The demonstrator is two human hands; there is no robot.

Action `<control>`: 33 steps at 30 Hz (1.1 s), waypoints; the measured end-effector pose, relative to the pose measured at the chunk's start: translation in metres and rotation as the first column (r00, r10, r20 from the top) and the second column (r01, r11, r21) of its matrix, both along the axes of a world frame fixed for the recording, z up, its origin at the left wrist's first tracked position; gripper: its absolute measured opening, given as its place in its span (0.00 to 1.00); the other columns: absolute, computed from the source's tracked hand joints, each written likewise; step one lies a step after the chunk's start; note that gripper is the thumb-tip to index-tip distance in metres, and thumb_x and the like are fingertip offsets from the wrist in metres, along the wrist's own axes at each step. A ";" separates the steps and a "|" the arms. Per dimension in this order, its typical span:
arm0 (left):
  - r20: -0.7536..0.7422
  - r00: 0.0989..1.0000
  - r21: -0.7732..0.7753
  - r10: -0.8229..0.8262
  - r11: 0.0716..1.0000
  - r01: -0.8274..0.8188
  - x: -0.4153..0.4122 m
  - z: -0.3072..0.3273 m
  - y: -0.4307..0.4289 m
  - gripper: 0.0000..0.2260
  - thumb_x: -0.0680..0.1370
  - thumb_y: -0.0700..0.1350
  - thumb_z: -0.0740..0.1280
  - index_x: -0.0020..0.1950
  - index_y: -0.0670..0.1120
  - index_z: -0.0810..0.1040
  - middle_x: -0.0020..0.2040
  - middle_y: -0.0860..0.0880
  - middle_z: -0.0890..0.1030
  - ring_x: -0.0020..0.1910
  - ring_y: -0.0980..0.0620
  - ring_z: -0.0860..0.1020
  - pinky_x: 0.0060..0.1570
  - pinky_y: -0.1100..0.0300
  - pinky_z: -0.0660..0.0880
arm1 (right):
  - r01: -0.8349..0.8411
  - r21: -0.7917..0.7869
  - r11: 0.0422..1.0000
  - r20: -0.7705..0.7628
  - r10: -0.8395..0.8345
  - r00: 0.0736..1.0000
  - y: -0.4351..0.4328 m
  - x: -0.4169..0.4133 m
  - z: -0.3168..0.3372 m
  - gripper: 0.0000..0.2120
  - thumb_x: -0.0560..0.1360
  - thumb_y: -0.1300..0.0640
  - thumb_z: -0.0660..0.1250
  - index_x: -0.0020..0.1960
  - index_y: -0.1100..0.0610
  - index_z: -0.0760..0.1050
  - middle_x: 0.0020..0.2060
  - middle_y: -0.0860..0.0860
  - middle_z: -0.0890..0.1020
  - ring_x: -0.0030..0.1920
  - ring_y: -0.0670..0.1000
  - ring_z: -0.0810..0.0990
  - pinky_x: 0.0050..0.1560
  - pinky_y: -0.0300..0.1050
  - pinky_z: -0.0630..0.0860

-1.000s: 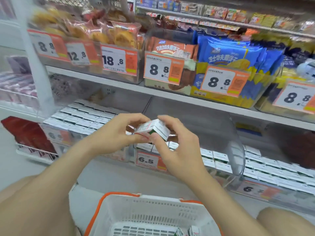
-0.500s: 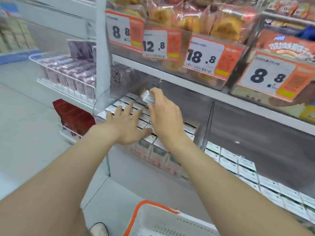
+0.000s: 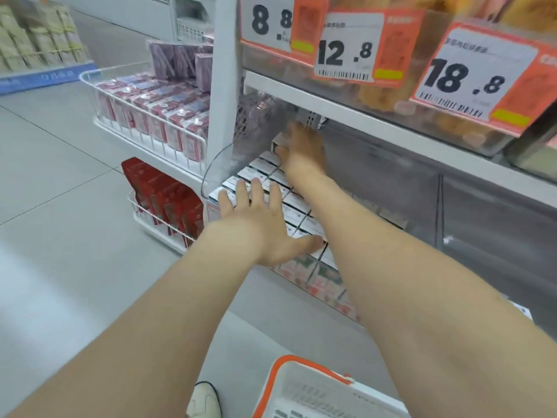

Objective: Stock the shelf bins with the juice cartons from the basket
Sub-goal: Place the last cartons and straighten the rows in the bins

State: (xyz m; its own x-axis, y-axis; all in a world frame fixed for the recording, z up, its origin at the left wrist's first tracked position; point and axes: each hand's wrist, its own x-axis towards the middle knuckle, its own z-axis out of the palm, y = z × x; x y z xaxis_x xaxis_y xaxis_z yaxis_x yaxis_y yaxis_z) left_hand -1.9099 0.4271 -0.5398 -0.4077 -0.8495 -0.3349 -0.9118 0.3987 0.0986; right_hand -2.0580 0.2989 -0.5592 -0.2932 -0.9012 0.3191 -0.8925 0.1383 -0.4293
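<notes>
The stocking looks well along but not finished: the clear shelf bin point(image 3: 215, 167) already carries rows of stocked cartons point(image 3: 256, 175) packed top-up from its front lip toward the back; the right hand point(image 3: 303, 146) reaches deep under the upper shelf, fingers curled over 1 juice carton point(image 3: 278, 142) with the thumb beneath it, at the rear end of the rows. Blur hides whether that carton touches its neighbours. The left hand point(image 3: 259, 224) holds nothing; it lies flat, fingers spread, on the carton tops near the front of the bin, seemingly steadying them. What is left, by my reading, is to seat this carton in the back of the bin, let go, and go to the basket point(image 3: 316, 393) for more; only a corner of that white, orange-rimmed basket shows at the bottom edge and its inside is barely in view, so I cannot tell how many cartons wait there. Counted: 2 hands, 1 carton in hand, 1 basket, 1 bin being filled, and 3 price tags point(image 3: 349, 46) on the shelf above — 8.8, 12.8 and 18.8; the cartons in the bin stand in at least 2 files, but the arms cover too many for a true count.
</notes>
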 end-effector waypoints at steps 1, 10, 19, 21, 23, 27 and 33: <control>0.008 1.000 -0.006 -0.005 1.000 0.005 -0.001 0.000 0.002 0.55 0.73 0.82 0.48 0.84 0.47 0.32 0.85 0.40 0.34 0.83 0.35 0.33 0.79 0.32 0.36 | -0.007 0.035 0.999 -0.020 0.007 1.000 0.001 -0.004 -0.002 0.12 0.85 0.58 0.60 0.67 0.57 0.72 0.60 0.57 0.77 0.60 0.59 0.78 0.58 0.44 0.73; 0.035 0.998 -0.116 -0.047 0.992 0.051 -0.004 0.013 0.025 0.40 0.81 0.73 0.49 0.83 0.45 0.56 0.81 0.39 0.59 0.80 0.35 0.58 0.76 0.37 0.59 | -0.193 0.124 0.973 -0.123 0.208 0.970 0.068 -0.008 -0.001 0.23 0.83 0.55 0.54 0.77 0.48 0.68 0.73 0.55 0.74 0.68 0.62 0.76 0.67 0.58 0.76; -0.216 0.933 -0.307 -0.288 0.927 0.215 -0.018 0.013 0.105 0.21 0.77 0.60 0.65 0.63 0.49 0.70 0.58 0.47 0.73 0.60 0.41 0.70 0.58 0.43 0.75 | -0.077 -0.454 0.888 0.048 0.110 0.993 0.280 0.000 0.021 0.10 0.70 0.58 0.57 0.39 0.57 0.77 0.34 0.51 0.80 0.36 0.56 0.77 0.37 0.53 0.75; -0.293 0.879 -0.219 -0.377 0.921 0.322 -0.027 0.009 0.126 0.12 0.74 0.58 0.65 0.52 0.52 0.74 0.46 0.52 0.77 0.50 0.45 0.76 0.47 0.48 0.78 | -0.063 -0.450 0.891 0.012 0.077 0.997 0.326 -0.009 0.009 0.10 0.70 0.57 0.57 0.36 0.58 0.76 0.29 0.52 0.78 0.31 0.57 0.74 0.32 0.52 0.72; -0.315 0.818 -0.126 -0.482 0.875 0.467 -0.041 0.002 0.153 0.07 0.73 0.55 0.66 0.43 0.53 0.73 0.36 0.55 0.75 0.40 0.49 0.75 0.38 0.56 0.72 | -0.079 -0.376 0.923 0.003 0.087 0.996 0.368 -0.023 -0.012 0.11 0.70 0.56 0.57 0.34 0.56 0.76 0.29 0.52 0.79 0.30 0.58 0.75 0.31 0.52 0.72; -0.208 0.764 0.128 -0.610 0.758 0.640 -0.073 -0.037 0.201 0.04 0.80 0.52 0.69 0.49 0.53 0.77 0.38 0.58 0.72 0.42 0.54 0.75 0.40 0.66 0.69 | -0.112 -0.042 0.993 0.012 0.113 0.994 0.446 -0.061 -0.073 0.12 0.72 0.52 0.54 0.34 0.51 0.72 0.27 0.47 0.75 0.29 0.57 0.75 0.28 0.50 0.72; 0.023 0.680 0.428 -0.733 0.622 0.656 -0.115 -0.148 0.245 0.14 0.84 0.57 0.63 0.66 0.53 0.76 0.58 0.52 0.78 0.57 0.47 0.77 0.63 0.47 0.76 | -0.021 0.676 0.736 0.008 0.020 1.000 0.521 -0.141 -0.170 0.11 0.79 0.53 0.58 0.46 0.54 0.78 0.41 0.53 0.83 0.41 0.58 0.80 0.41 0.54 0.81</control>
State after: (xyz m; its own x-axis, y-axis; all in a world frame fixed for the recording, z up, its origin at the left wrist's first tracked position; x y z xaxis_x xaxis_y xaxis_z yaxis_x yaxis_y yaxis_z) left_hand -2.0249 0.6716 -0.6874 -0.7247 -0.1374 -0.6752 -0.3910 0.8889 0.2388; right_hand -2.1986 0.8197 -0.7292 -0.2722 -0.8853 -0.3769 -0.8983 0.3742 -0.2301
